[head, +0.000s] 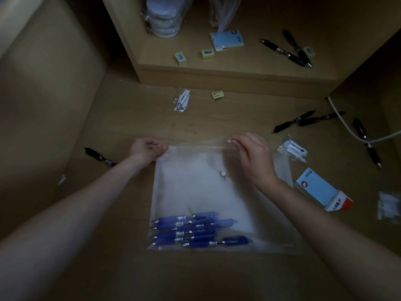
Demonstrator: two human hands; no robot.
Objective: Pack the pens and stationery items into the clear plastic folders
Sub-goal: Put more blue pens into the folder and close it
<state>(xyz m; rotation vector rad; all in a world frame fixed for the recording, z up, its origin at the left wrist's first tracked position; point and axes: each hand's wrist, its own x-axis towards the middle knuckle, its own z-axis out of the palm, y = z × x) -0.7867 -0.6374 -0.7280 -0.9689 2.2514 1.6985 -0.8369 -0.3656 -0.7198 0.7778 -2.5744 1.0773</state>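
Note:
A clear plastic folder with a round snap button lies flat on the desk in front of me. Several blue pens lie inside it at its near edge. My left hand pinches the folder's far left corner. My right hand pinches the far edge of the flap near the right. Black pens lie loose at the right, another black pen lies left of my left wrist. A sticky-note pack and a small plastic packet lie to the right of the folder.
A raised shelf at the back carries small erasers, a sticky-note pad, two black pens and stacked round tins. An eraser and a packet lie below it. A white cable runs at the right.

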